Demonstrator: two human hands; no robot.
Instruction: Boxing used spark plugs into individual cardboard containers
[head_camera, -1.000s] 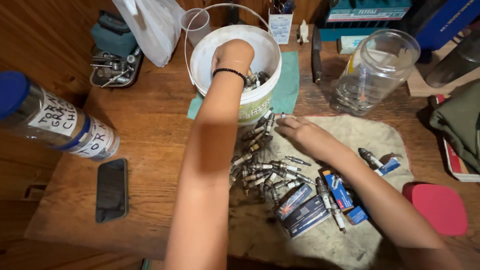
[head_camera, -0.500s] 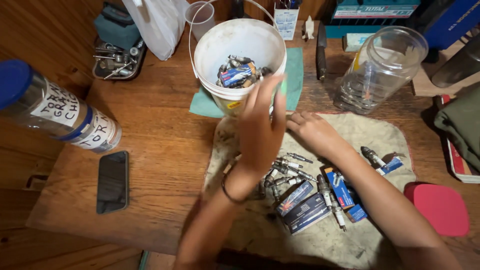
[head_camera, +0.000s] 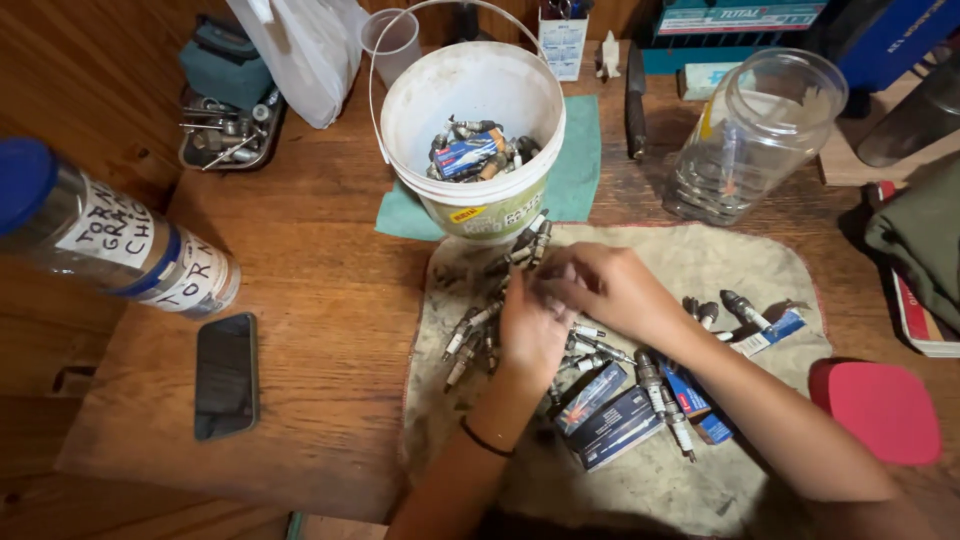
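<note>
A heap of used spark plugs (head_camera: 480, 325) lies on a dirty beige cloth (head_camera: 650, 470) on the wooden table. My left hand (head_camera: 530, 330) rests palm down on the heap, fingers spread over the plugs. My right hand (head_camera: 600, 285) reaches in from the right and touches the plugs just past the left hand's fingertips; whether it grips one is hidden. A white plastic bucket (head_camera: 470, 215) with a wire handle stands just beyond, with spark plugs and a small blue box (head_camera: 465, 152) in it. Small dark blue boxes (head_camera: 610, 415) lie by my forearms.
A clear plastic jar (head_camera: 755, 135) stands at the back right and a labelled jar with a blue lid (head_camera: 110, 235) lies at the left. A black phone (head_camera: 225, 375) lies front left. A red lid (head_camera: 880, 410) sits at the right, a tray of metal parts (head_camera: 225, 130) back left.
My left hand has come back from over the bucket and dropped onto the spark plug heap. The bucket now shows plugs and a blue box inside. My right hand stayed at the heap.
</note>
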